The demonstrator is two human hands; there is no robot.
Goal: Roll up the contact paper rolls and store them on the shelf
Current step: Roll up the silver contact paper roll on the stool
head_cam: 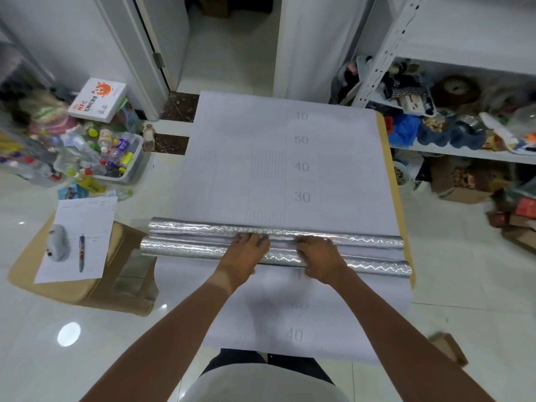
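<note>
A sheet of contact paper [290, 158] lies unrolled on the tiled floor [58, 358], backing side up, its printed grid and numerals visible; two silver rolled sections sit across it side by side, the far roll [188, 227] and the near roll [179, 248], both running left to right and close together. The left hand [246, 252] rests palm down over the near roll, fingers extended and reaching the far roll; it presses flat and is not closed around either roll. The right hand [317, 256] lies likewise across the near roll, fingers spread and flat toward the far roll; no enclosing grip is seen. The white metal shelf [452, 149] stands to the right, just beside the sheet's edge, crowded with assorted items. To the left, a flattened cardboard piece [124, 288] carries a paper sheet [90, 224] with a pen [81, 253] on it; further left, a bin of plastic bottles [127, 175] stands on the floor.
</note>
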